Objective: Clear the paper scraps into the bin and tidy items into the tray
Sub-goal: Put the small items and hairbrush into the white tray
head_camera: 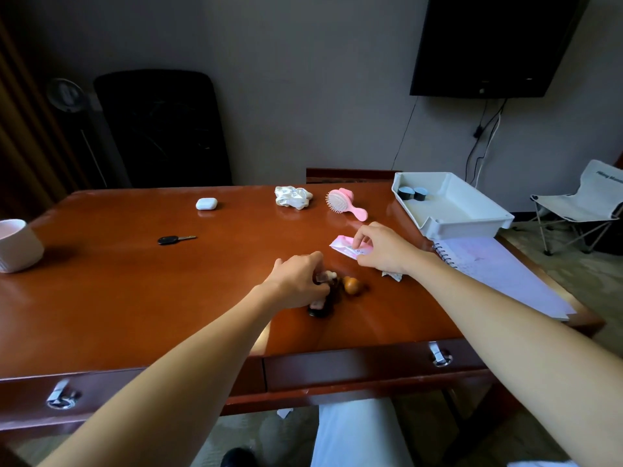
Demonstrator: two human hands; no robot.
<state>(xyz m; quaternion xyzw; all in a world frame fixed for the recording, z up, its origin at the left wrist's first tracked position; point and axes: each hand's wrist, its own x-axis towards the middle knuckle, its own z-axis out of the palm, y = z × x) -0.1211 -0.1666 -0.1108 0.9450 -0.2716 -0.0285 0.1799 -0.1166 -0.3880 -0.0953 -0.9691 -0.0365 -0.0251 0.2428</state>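
My left hand curls over a small dark bottle with a pale cap in the middle of the wooden desk. A small orange gourd-shaped piece lies just right of it. My right hand pinches a pink and white packet. A crumpled paper scrap peeks out under my right wrist. The white tray stands at the back right with two dark round caps in its far corner. The white bin sits at the left edge.
A white crumpled scrunchie, a pink hairbrush, a white earbud case and a black key lie across the desk. A spiral notebook lies right of my arm. A paper scrap lies on the floor.
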